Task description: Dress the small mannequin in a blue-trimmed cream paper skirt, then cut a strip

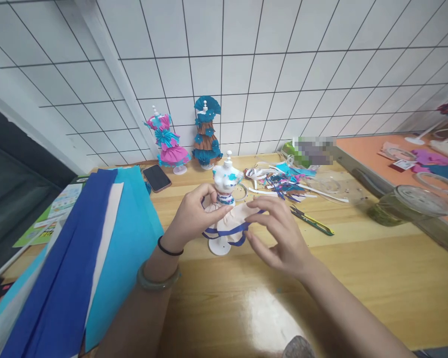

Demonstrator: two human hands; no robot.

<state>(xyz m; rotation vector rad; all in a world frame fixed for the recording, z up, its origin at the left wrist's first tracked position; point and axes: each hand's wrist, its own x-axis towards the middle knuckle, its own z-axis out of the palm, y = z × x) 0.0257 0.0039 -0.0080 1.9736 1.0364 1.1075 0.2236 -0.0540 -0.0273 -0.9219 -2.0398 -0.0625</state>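
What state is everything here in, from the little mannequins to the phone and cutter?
Middle mannequin: upright
Cream skirt: flared, around that mannequin
Left hand: thumb at skirt's waist
Right hand: fingers apart, at skirt's edge
Pink-and-blue mannequin: standing, dressed
Brown-and-teal mannequin: standing, dressed
Phone: flat, screen dark
Cutter: lying down, blade unclear
Paper scraps: heaped
Blue sheets: stacked, overlapping

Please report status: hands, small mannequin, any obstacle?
Left hand at waist of upright mannequin. Right hand half-open at pale skirt. No clear obstacle; cutter knife lies apart.

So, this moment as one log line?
left hand: at cream skirt, near waist | right hand: at skirt's edge | mannequin: upright | utility knife: on table
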